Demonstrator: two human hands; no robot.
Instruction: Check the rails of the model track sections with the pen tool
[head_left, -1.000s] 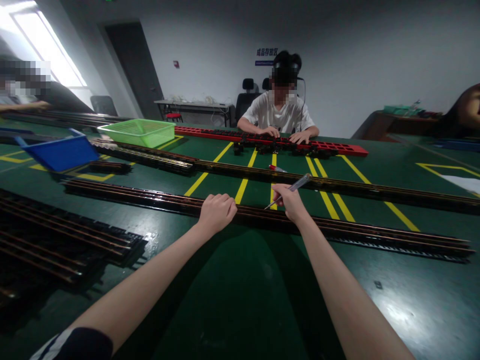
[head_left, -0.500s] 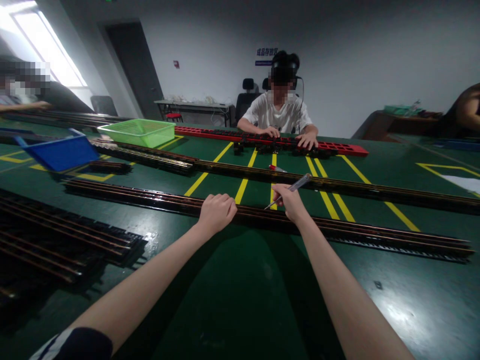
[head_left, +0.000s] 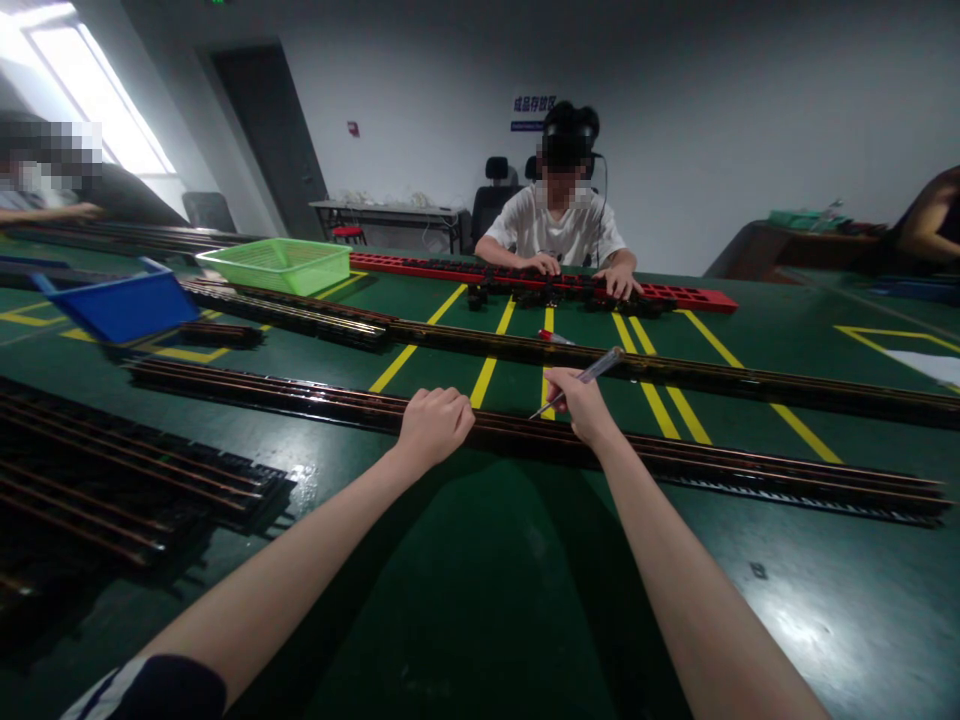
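Across the green table in front of me lies a long black rail (head_left: 315, 398) with copper-coloured strips along its length. My left hand (head_left: 435, 425) is closed over it near its middle, fingers curled round the far side. To the right, my right hand (head_left: 576, 402) grips a screwdriver (head_left: 600, 365) with a clear handle and a thin shaft. The screwdriver is tilted, its tip down at the rail's top; whether it touches is too small to tell. A small red and clear object (head_left: 553, 338) lies beyond, by a second long dark rail (head_left: 697, 375).
More black rails (head_left: 150, 450) are piled at the left. A blue tray (head_left: 124, 305) and a green basket (head_left: 277, 265) stand at the far left. Opposite, a co-worker (head_left: 559, 225) has both hands on a red frame (head_left: 697, 298). Other people sit at both sides.
My hands, the screwdriver and the rail stay in place. Across the table, the co-worker's hand on the right has shifted slightly.
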